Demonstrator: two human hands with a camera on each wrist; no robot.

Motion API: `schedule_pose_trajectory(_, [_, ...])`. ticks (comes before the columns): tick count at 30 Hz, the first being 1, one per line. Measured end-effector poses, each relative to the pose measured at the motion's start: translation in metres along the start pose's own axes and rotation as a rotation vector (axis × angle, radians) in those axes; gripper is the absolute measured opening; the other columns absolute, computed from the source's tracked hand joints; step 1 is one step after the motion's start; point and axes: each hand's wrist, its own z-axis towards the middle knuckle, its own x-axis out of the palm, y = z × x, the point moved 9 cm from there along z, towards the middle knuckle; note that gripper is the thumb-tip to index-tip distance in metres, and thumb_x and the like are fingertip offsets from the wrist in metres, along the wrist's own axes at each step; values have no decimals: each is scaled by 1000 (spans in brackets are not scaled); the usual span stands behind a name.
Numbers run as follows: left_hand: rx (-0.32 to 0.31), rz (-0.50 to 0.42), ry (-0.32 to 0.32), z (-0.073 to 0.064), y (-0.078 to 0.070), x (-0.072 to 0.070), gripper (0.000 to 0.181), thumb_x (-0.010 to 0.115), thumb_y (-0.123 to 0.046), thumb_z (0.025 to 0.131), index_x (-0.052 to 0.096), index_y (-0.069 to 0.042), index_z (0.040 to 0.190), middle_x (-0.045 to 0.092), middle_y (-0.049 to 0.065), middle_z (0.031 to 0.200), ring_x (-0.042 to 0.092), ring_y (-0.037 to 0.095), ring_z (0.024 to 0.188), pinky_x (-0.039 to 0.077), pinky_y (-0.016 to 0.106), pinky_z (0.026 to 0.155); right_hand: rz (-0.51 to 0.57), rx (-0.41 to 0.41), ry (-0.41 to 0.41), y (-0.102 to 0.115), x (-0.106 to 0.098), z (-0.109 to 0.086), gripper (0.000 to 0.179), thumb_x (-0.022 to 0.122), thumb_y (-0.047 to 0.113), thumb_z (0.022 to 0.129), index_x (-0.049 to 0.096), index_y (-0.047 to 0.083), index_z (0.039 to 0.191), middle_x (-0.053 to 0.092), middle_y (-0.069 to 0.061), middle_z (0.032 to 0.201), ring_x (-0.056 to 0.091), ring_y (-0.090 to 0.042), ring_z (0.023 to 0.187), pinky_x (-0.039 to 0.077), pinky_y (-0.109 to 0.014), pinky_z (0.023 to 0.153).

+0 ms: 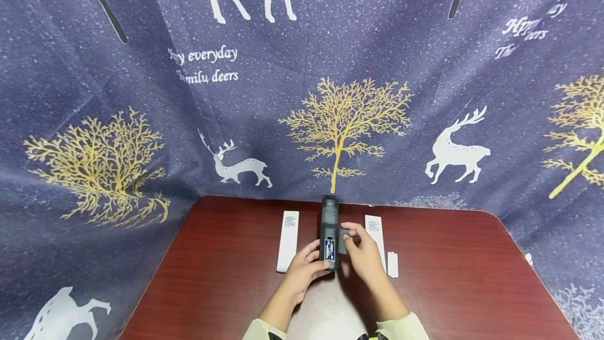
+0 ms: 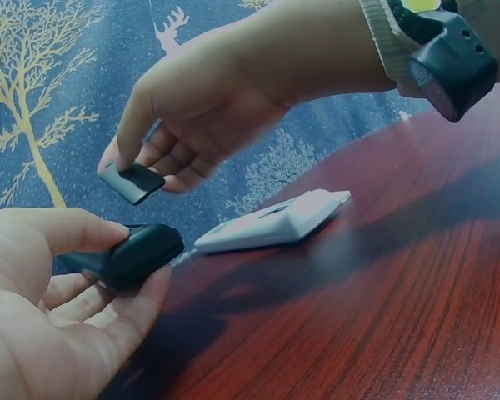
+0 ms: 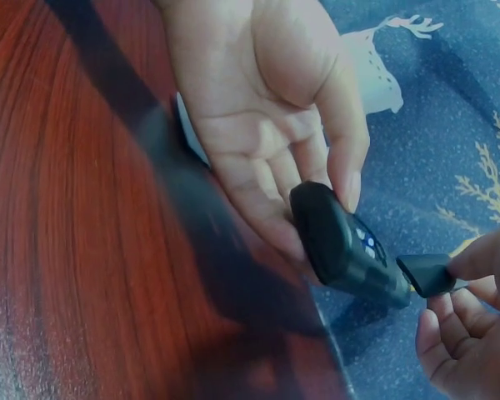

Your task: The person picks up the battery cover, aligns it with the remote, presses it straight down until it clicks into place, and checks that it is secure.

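My left hand [image 1: 302,271] grips the lower end of a black remote control [image 1: 330,219], its back turned up. The battery compartment lies uncovered, with batteries [image 1: 329,250] inside. Just to the right, my right hand [image 1: 362,252] pinches the dark battery cover [image 1: 344,241] between thumb and fingers, apart from the remote. The left wrist view shows the cover [image 2: 132,182] held above the remote's end [image 2: 143,257]. In the right wrist view the cover [image 3: 425,273] is near the remote's far end [image 3: 350,250].
A white remote [image 1: 288,241] lies left of the hands. Another white remote [image 1: 375,237] lies on the right, partly behind my right hand, beside a small white battery cover [image 1: 392,265]. The reddish wooden table [image 1: 462,266] ends at a patterned cloth [image 1: 255,119].
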Motion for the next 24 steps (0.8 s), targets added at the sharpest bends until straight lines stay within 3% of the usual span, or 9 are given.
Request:
schedule_pose_trajectory(10, [5, 3, 6, 0, -1, 1, 74, 65, 3, 86, 34, 3, 154, 60, 24, 135, 69, 20, 103, 58, 35, 92, 85, -5, 50, 4, 11, -2, 25, 64, 7, 95, 70, 15, 118, 71, -7, 98, 64, -12, 85, 51, -23, 77])
schedule_pose_trajectory(24, [8, -6, 12, -1, -1, 1, 74, 64, 3, 87, 33, 3, 154, 59, 24, 137, 69, 21, 105, 58, 35, 92, 98, -17, 88, 2, 18, -5, 23, 66, 6, 93, 71, 16, 113, 74, -6, 97, 66, -12, 86, 50, -25, 80])
